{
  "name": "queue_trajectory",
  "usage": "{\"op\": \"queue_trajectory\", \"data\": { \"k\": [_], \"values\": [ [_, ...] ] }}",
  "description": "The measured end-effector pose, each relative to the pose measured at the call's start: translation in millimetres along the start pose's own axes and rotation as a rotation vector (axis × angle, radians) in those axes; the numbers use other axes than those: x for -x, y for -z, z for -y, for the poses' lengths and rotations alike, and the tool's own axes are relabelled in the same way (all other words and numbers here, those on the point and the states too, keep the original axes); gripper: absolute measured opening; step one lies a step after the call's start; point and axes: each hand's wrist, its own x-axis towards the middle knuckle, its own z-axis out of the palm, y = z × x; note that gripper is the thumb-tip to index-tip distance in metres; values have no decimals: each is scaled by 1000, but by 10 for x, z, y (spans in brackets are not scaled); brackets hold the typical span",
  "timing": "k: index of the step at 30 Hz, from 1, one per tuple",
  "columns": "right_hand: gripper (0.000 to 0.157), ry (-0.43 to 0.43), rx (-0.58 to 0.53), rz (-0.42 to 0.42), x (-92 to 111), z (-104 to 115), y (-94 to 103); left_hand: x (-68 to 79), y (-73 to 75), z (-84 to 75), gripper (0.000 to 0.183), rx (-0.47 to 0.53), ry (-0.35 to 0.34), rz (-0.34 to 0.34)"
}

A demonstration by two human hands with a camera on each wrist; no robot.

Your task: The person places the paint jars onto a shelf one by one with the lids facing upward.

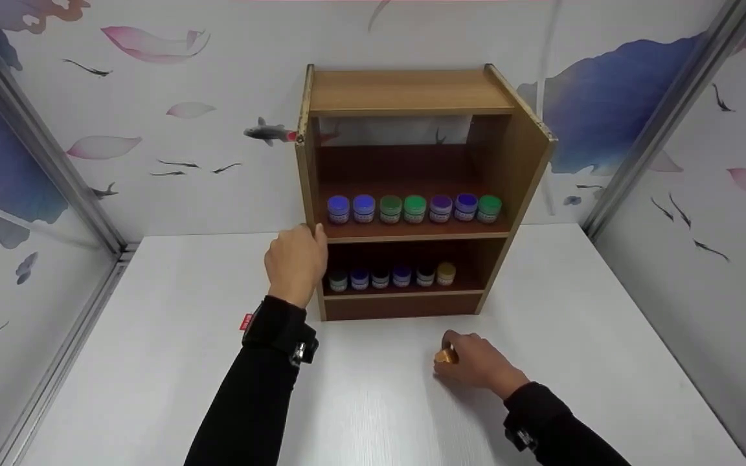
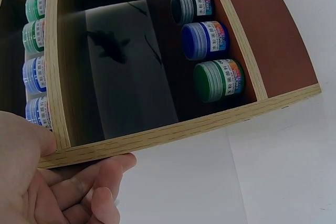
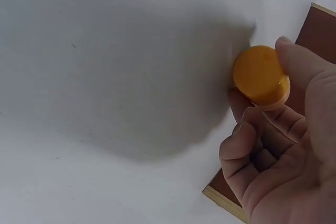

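My left hand (image 1: 296,264) grips the left side panel of a small wooden shelf (image 1: 412,239), thumb at the front edge and fingers along the outer face, as the left wrist view shows. Low over the white table, in front of the shelf's right part, my right hand (image 1: 476,362) pinches a paint jar with an orange-yellow lid (image 3: 261,74) between thumb and fingers. The lid faces the right wrist camera, and most of the jar's body is hidden. On the middle board stands a row of paint jars (image 1: 415,208) with blue, green and purple lids.
A second row of paint jars stands on the lower board, ending at the right with a yellow-lidded jar (image 1: 445,273). A small red tag (image 1: 246,321) shows beside my left wrist. White printed walls with metal corner posts (image 1: 664,123) enclose the white table (image 1: 172,362).
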Motion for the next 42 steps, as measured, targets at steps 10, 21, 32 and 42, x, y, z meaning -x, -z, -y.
{"op": "queue_trajectory", "data": {
  "k": [10,21,32,42],
  "values": [
    [28,100,-36,-22,14,-70,77,6,0,0,50,1,4,2],
    [21,97,-51,3,2,-149,87,7,-8,-2,50,7,11,9],
    [22,229,-42,-20,0,-236,124,3,-7,0,50,2,1,5],
    [22,281,-10,-51,-11,-241,170,-7,-15,3,50,-7,6,5]
  ]
}}
